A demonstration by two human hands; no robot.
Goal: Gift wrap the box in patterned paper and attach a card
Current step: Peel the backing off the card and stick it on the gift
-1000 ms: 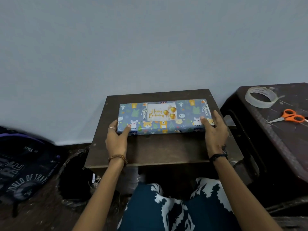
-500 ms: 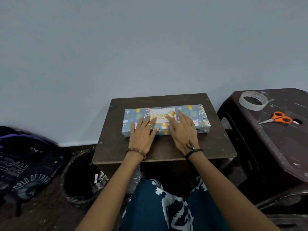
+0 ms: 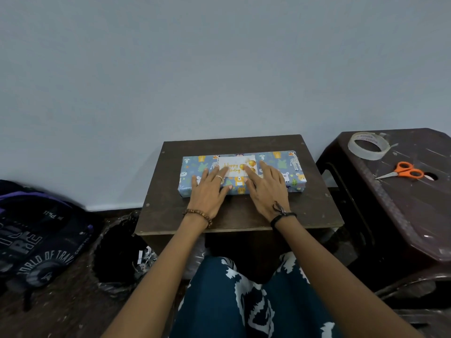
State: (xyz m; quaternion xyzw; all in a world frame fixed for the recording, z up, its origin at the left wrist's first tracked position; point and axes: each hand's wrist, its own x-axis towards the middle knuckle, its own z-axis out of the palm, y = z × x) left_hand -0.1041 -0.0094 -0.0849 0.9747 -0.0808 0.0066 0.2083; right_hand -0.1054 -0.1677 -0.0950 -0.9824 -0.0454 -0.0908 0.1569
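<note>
A long flat box (image 3: 290,175) wrapped in blue paper with animal prints lies on the small dark wooden table (image 3: 241,215). A white "Happy Birthday" card (image 3: 235,164) with gold balloons sits on top of the box, near its middle. My left hand (image 3: 211,191) lies flat on the box with straight fingers, its fingertips touching the card's left part. My right hand (image 3: 266,189) lies flat beside it, fingers spread, with the fingertips pressing on the card's right part.
A dark plastic stool (image 3: 400,191) stands to the right with a roll of clear tape (image 3: 368,145) and orange-handled scissors (image 3: 404,170) on it. A dark backpack (image 3: 36,237) and a black bin bag (image 3: 119,250) lie on the floor at the left.
Both hands left the box's two ends and came together flat on its top over the card. The box was set down on the table. The camera tilted slightly.
</note>
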